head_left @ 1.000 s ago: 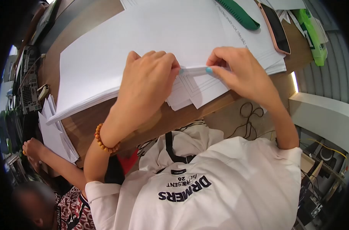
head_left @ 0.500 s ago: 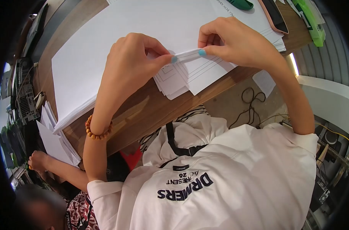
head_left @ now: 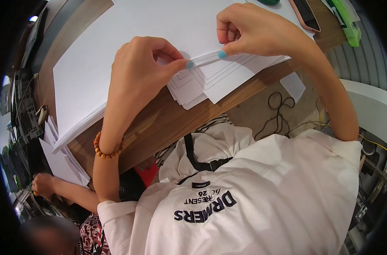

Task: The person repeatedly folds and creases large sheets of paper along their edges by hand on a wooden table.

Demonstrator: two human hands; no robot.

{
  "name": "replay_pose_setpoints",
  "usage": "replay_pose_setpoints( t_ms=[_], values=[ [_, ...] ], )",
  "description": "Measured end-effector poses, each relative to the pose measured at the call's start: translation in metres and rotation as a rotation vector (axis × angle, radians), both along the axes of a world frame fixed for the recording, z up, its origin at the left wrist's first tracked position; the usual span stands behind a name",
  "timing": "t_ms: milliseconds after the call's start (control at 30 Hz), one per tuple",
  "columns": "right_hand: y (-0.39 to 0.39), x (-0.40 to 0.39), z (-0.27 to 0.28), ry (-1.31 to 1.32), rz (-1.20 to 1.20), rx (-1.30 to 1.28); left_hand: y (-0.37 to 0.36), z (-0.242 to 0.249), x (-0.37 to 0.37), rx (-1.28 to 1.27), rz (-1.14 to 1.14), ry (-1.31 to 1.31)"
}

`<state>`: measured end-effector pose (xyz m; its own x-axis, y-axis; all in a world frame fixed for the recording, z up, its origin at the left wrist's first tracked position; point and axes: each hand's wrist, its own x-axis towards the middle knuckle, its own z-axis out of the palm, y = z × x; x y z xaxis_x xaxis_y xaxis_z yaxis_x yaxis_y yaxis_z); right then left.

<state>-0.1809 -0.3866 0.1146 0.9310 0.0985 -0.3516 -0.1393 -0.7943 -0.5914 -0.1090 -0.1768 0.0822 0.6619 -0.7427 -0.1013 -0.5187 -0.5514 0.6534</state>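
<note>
My left hand (head_left: 138, 72), with an orange bead bracelet (head_left: 108, 146) at the wrist, pinches one end of a narrow folded paper strip (head_left: 205, 58) between thumb and forefinger. At the strip's other end is my right hand (head_left: 257, 32), its thumb pressed on the paper and its other fingers curled. Both thumbnails are blue. Beneath and in front of the strip lie several sheets printed with nested line frames (head_left: 223, 80), jutting past the table edge. Under my hands spreads a large stack of white paper (head_left: 87, 80).
A phone (head_left: 304, 15) and a bright green packet (head_left: 348, 27) lie at the far right of the wooden table (head_left: 138, 142). On the left are a keyboard (head_left: 30, 114), a paper bundle (head_left: 66, 165) and another person's hand (head_left: 43, 185). A black cable (head_left: 278, 117) lies on the floor.
My right hand has shifted up and slightly left in view, its thumb still on the strip. My left hand has moved slightly left, still pinching it.
</note>
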Motion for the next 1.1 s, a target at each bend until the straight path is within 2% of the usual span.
replay_pose_setpoints(
  t_ms=[67,133,167,233,267,333,367,533,600,733,800,900,967,1000,1033,1067,1100],
  values=[
    [0.007,-0.006,0.010,-0.055,0.032,-0.008,-0.003,0.007,-0.004,0.031,0.018,-0.005],
    [0.009,-0.003,0.010,-0.111,0.064,-0.016,-0.006,0.019,-0.013,0.240,-0.015,-0.138],
    [0.007,0.003,0.007,-0.034,0.084,-0.028,-0.005,0.016,-0.022,0.241,-0.019,-0.139],
    [0.002,0.009,0.001,0.043,0.098,-0.041,-0.001,-0.001,-0.038,-0.068,-0.169,-0.659],
    [0.000,0.008,-0.004,0.003,0.128,-0.051,0.001,-0.014,-0.041,-0.105,-0.307,-0.574],
    [-0.003,0.004,-0.006,-0.040,0.160,-0.063,0.004,-0.027,-0.041,-0.109,-0.356,-0.513],
    [-0.005,-0.001,-0.005,-0.058,0.092,-0.104,0.005,-0.030,-0.040,-0.111,-0.407,-0.449],
    [-0.026,-0.027,-0.025,-0.077,-0.119,-0.184,0.005,-0.030,-0.042,-0.125,-0.408,-0.460],
    [-0.039,-0.036,-0.044,-0.307,-0.264,-0.207,0.005,-0.031,-0.041,-0.135,-0.407,-0.462],
    [-0.060,-0.040,-0.051,-0.284,-0.280,-0.140,0.006,-0.031,-0.040,-0.145,-0.403,-0.478],
    [-0.075,-0.036,-0.049,-0.198,-0.156,-0.181,0.008,-0.031,-0.040,-0.145,-0.408,-0.363],
    [-0.025,-0.039,-0.011,-0.330,-0.172,-0.115,0.008,-0.036,-0.040,-0.257,-0.383,-0.356],
    [0.013,-0.052,-0.027,-0.803,0.021,-0.061,0.011,-0.036,-0.037,-0.291,-0.346,-0.322],
    [0.021,-0.057,-0.038,-0.804,0.038,-0.049,0.012,-0.035,-0.034,-0.448,-0.255,-0.059],
    [0.026,-0.059,-0.049,-0.830,0.129,-0.168,0.013,-0.034,-0.030,-0.607,-0.161,0.198],
    [0.030,-0.060,-0.054,-0.855,0.214,-0.289,0.018,-0.034,-0.027,-0.604,-0.148,0.188],
    [0.032,-0.061,-0.055,-0.862,0.223,-0.280,0.025,-0.033,-0.023,-0.531,-0.198,-0.082]
  ],
)
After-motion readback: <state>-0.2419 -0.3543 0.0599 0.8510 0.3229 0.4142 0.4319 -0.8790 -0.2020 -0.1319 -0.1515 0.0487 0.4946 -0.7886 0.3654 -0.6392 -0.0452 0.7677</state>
